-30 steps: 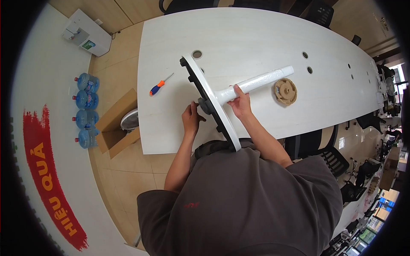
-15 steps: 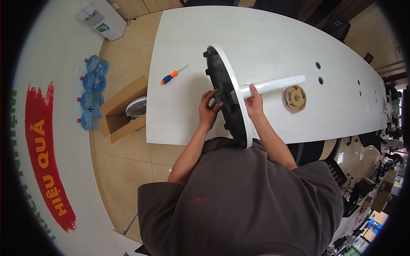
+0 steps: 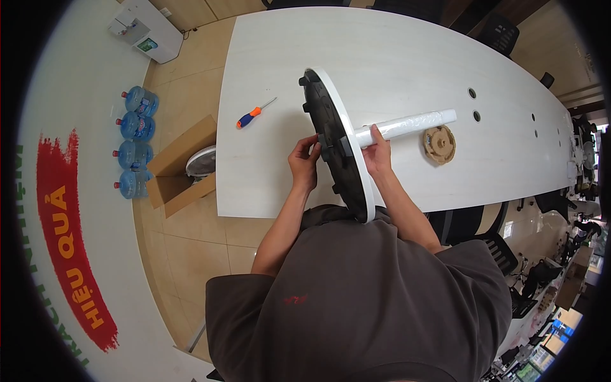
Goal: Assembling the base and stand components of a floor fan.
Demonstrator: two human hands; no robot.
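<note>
A round fan base (image 3: 344, 149), white-rimmed with a black underside, stands on edge on the white table (image 3: 407, 57). A white pole (image 3: 407, 125) wrapped in clear film sticks out from its centre to the right, lying over the table. My left hand (image 3: 304, 159) is on the black underside near the centre, fingers pinched on a small part there. My right hand (image 3: 379, 151) grips the pole right beside the base.
An orange-and-blue screwdriver (image 3: 252, 114) lies on the table to the left. A tan round part (image 3: 440, 144) sits just beyond the pole. On the floor at left stand an open cardboard box (image 3: 178, 169) with a fan grille, several water jugs (image 3: 135, 143) and a white appliance (image 3: 144, 28).
The base and pole look slightly turned and shifted in the picture as my head moved. Both hands have stayed at the centre of the base.
</note>
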